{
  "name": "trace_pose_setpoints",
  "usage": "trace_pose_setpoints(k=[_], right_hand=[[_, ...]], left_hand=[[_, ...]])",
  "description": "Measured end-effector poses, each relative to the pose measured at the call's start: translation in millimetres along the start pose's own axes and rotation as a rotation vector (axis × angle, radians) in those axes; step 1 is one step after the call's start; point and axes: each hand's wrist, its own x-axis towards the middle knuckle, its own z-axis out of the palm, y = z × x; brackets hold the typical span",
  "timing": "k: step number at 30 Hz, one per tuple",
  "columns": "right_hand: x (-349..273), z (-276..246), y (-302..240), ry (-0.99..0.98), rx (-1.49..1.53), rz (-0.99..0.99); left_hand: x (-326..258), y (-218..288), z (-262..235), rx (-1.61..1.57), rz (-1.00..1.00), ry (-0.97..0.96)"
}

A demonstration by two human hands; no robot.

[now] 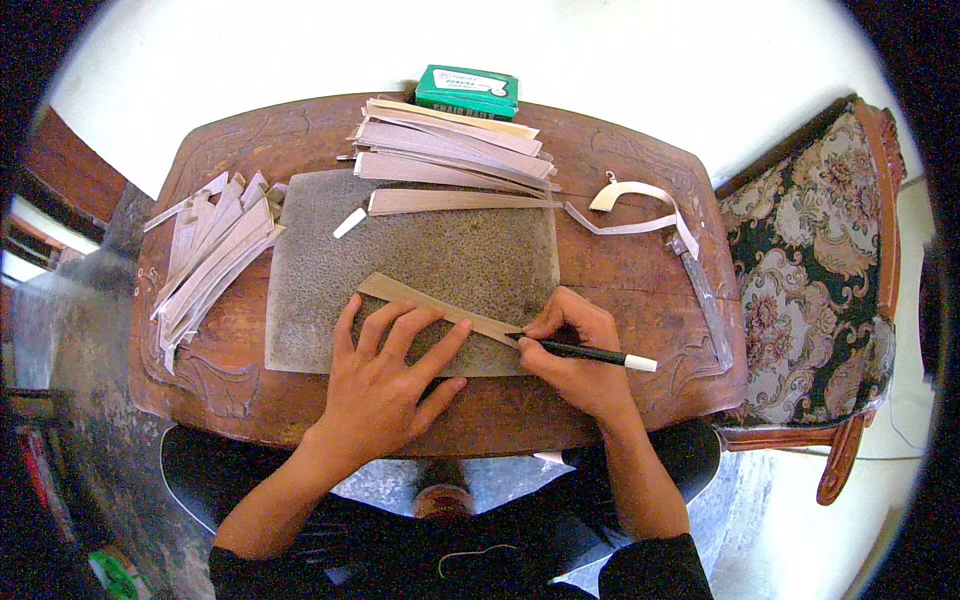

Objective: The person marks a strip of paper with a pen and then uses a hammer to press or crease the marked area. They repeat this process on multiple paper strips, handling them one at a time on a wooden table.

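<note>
A thin brown tapered strip [420, 299] lies slantwise on the grey textured mat [310, 240]. Fingers spread, my left hand [388, 375] presses flat across the strip and the mat. My right hand [580, 350] grips a black pen [590, 352] with a white end, its tip at the strip's right end. A white pen cap [349, 223] rests on the mat beyond my left hand. Above it, another tapered strip [450, 201] lies along the edge of a pile of similar strips [440, 150].
More strips [215, 260] lie fanned at the table's left. A green box [467, 92] stands at the far edge. On the right are a curled pale band [640, 190] and a long narrow tool [705, 305]. A floral upholstered chair [800, 290] stands right of the carved wooden table [640, 275].
</note>
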Motion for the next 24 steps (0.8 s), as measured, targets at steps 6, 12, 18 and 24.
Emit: trace_pose_setpoints(k=[6, 12, 18, 24], right_hand=[[0.0, 0.9, 1.8, 0.0, 0.003, -0.006], [0.6, -0.4, -0.1, -0.002, -0.005, -0.024], [0.4, -0.3, 2.3, -0.001, 0.03, -0.019], [-3.6, -4.7, 4.4, 0.008, 0.137, 0.076]], left_hand=[[0.0, 0.1, -0.4, -0.001, 0.001, -0.003], [0.1, 0.2, -0.6, -0.003, 0.001, 0.001], [0.0, -0.2, -0.4, -0.007, -0.004, 0.001], [1.5, -0.9, -4.0, -0.014, -0.032, -0.006]])
